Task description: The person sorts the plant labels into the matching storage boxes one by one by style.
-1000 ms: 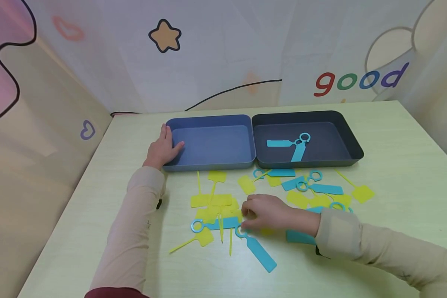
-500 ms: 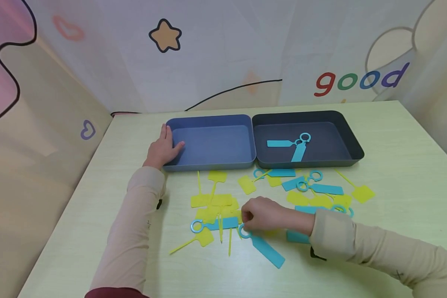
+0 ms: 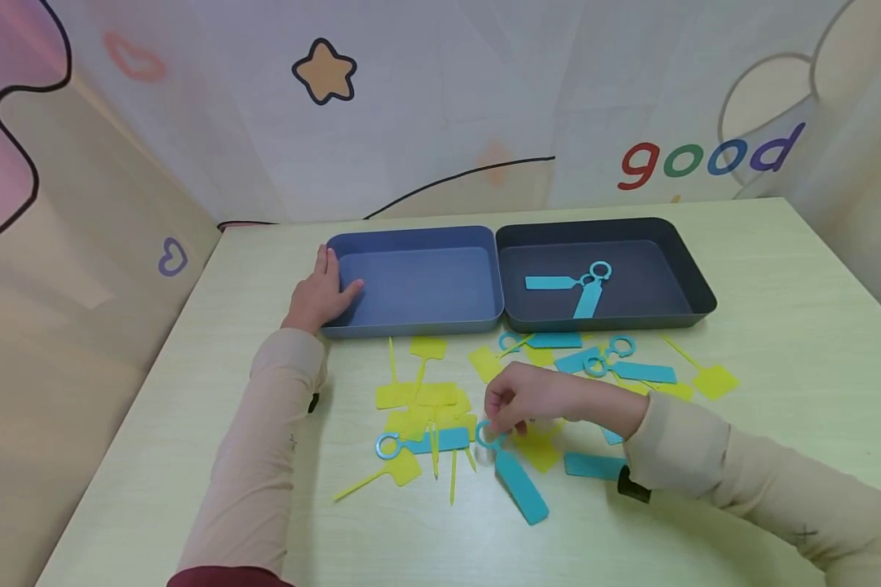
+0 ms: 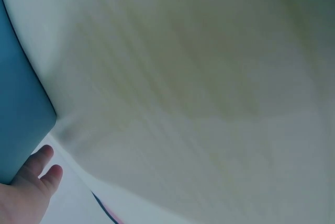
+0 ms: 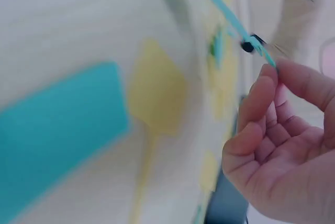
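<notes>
My left hand [image 3: 319, 293] rests on the left side of the blue-grey tray [image 3: 426, 330], fingers straight along its wall and thumb over the rim. In the left wrist view, only part of the hand [image 4: 29, 190] shows against the tray [image 4: 21, 93]. Over the table, my right hand [image 3: 532, 395] pinches a blue ring-ended plastic tag [image 3: 520, 487] by its ring; the flat end slants down toward the front. Thumb and fingertip meet on the tag [image 5: 222, 7] in the right wrist view. Below that hand lies a yellow square-headed plastic tag [image 3: 539, 448].
A black tray [image 3: 661, 285] holding two blue tags [image 3: 551, 283] adjoins the blue-grey one. Several yellow tags [image 3: 436, 394] and blue tags [image 3: 642, 372] lie scattered and overlapping in front. A printed curtain [image 3: 440, 106] hangs behind the table [image 3: 382, 546].
My right hand has lifted the blue tag by its ring, and the tag now hangs tilted. A yellow tag beneath has come into view. My left hand has stayed in place.
</notes>
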Demonstrator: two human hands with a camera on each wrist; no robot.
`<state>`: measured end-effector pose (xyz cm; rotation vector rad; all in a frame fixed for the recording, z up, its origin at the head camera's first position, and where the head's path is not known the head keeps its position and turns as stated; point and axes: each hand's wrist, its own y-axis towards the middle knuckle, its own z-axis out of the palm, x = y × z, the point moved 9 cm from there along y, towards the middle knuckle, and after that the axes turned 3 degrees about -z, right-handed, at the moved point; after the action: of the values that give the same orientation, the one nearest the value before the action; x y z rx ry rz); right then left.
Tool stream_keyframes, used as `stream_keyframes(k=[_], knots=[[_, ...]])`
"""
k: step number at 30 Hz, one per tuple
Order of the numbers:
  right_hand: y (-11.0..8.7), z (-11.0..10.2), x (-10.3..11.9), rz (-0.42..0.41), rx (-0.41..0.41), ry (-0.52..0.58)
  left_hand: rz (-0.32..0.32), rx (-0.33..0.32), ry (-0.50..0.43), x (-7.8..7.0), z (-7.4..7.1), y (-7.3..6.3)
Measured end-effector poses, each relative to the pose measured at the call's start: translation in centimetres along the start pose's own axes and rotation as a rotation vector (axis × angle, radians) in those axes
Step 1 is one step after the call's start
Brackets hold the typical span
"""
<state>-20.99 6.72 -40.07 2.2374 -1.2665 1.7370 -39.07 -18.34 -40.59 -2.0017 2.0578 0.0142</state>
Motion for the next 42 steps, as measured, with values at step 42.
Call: stream_keyframes(k=[42], knots=[[-4.4, -19.5, -10.4, 0.128, -0.736, 0.573, -0.003, 0.004, 0.007, -0.2, 0.0, -0.3]])
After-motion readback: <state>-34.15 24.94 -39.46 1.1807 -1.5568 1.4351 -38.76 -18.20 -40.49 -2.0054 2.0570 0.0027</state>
